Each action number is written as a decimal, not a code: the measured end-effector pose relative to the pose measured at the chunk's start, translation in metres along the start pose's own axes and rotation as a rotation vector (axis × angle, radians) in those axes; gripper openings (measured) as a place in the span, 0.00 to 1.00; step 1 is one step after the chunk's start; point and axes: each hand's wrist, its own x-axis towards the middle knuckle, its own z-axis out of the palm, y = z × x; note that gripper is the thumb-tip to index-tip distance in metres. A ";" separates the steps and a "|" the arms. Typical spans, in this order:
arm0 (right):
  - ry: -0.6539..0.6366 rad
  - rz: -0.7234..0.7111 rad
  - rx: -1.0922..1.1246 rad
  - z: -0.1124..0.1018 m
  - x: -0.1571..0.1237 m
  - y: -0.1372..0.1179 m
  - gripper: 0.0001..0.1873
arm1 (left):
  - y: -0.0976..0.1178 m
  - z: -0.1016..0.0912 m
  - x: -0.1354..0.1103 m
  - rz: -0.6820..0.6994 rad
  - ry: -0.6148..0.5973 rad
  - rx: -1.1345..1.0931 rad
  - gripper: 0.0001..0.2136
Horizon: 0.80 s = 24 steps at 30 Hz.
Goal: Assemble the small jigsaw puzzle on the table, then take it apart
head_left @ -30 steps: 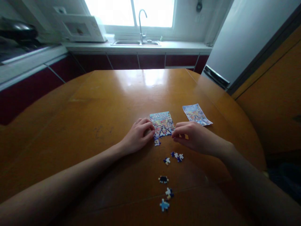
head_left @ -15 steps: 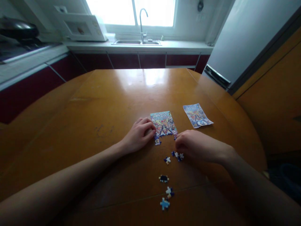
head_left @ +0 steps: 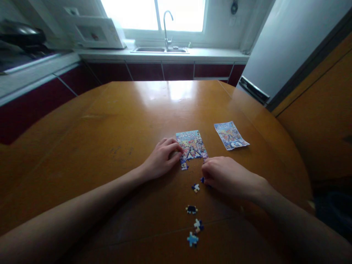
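Observation:
A partly assembled jigsaw puzzle (head_left: 191, 143) lies on the wooden table, its lower edge uneven. My left hand (head_left: 166, 156) rests at its left edge with curled fingers touching it; what they hold, if anything, is hidden. Just below the puzzle's lower right corner is my right hand (head_left: 220, 171), fingers bent down over a dark blue puzzle piece (head_left: 202, 180) that peeks out beside them. Its fingertips are hidden. Nearer to me lie a white and blue piece (head_left: 195, 187), a black piece (head_left: 191, 209), a white piece with blue (head_left: 198, 225) and a light blue piece (head_left: 193, 239).
A printed picture sheet (head_left: 231, 135) lies right of the puzzle on the table (head_left: 123, 110). Beyond the table are a counter with a sink (head_left: 150, 49), a faucet (head_left: 165, 31) and a white microwave (head_left: 96, 33). A fridge (head_left: 291, 40) stands at the right.
My right hand has moved down and slightly left, from the puzzle's lower right corner to over the loose pieces, covering most of them. My left hand has hardly moved.

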 end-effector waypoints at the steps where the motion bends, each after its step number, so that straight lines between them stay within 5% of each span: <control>1: 0.000 -0.004 0.000 0.001 0.000 -0.001 0.06 | 0.000 0.000 0.000 -0.002 0.000 0.000 0.07; 16: -0.007 -0.024 0.134 -0.001 0.001 -0.001 0.07 | 0.000 0.000 -0.001 0.004 0.010 -0.008 0.06; 24: 0.274 0.056 0.463 -0.006 0.016 0.016 0.09 | 0.000 0.000 -0.001 -0.002 -0.001 -0.005 0.05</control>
